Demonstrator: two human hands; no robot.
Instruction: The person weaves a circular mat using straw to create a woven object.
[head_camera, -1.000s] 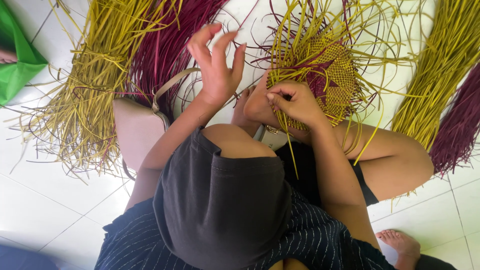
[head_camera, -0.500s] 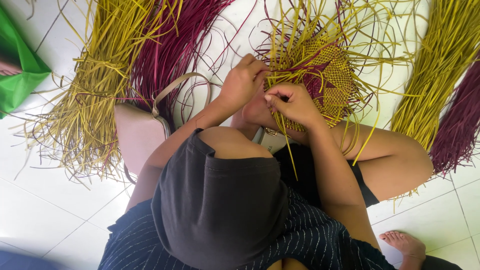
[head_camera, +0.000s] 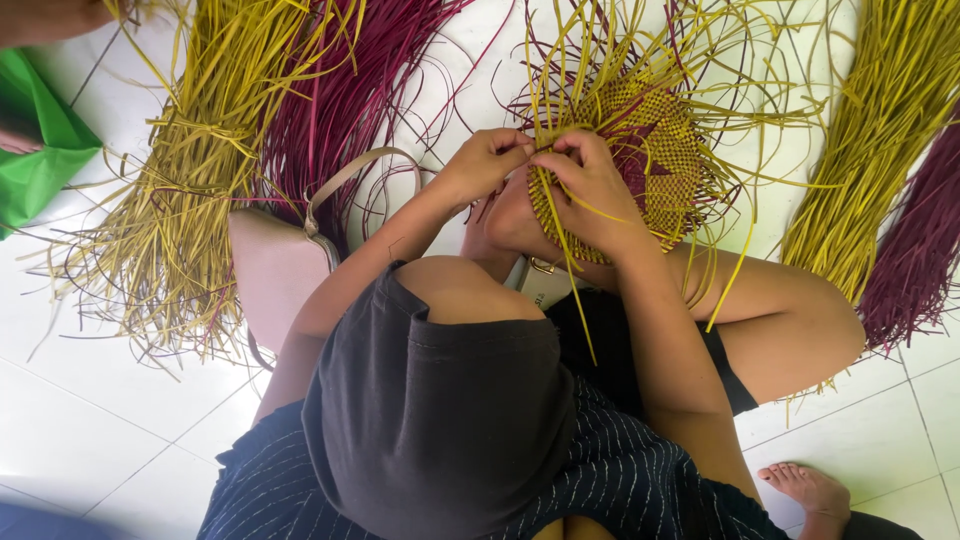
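Left hand (head_camera: 482, 160) lowered, pinching woven mat (head_camera: 650, 160) edge

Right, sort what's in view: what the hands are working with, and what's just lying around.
In hand:
- woven yellow and maroon piece
- left hand and right hand, pinching a yellow strand at its edge

Lying about:
- yellow strip bundle
- maroon strip bundle
- beige bag
- green sheet

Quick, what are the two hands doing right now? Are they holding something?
Left hand: closed, fingers pinching a yellow strip at the edge of the woven piece.
Right hand: closed, gripping the woven piece's rim.
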